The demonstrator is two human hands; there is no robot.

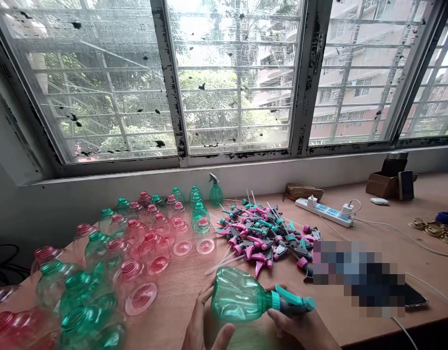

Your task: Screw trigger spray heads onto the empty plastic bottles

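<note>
A clear green spray bottle (238, 294) lies sideways between my hands at the front of the table, its base to the left. My left hand (200, 318) is wrapped round the base end, thumb at the front and fingers partly hidden behind the bottle. On the neck sits a trigger spray head (291, 302) with a turquoise collar and trigger and a dark grey body. My right hand (298, 328) grips this head from below, fingertips close to the collar. Beyond the bottle is a heap of loose spray heads (260, 233) in pink, turquoise and grey, with white tubes.
Several headless pink bottles (136, 236) and green bottles (90, 316) stand at left. An upright green spray bottle (216, 193) with a head is by the wall. At right are a power strip (324, 212), cables, a cardboard box (382, 184) and a phone (415, 294), partly blurred out.
</note>
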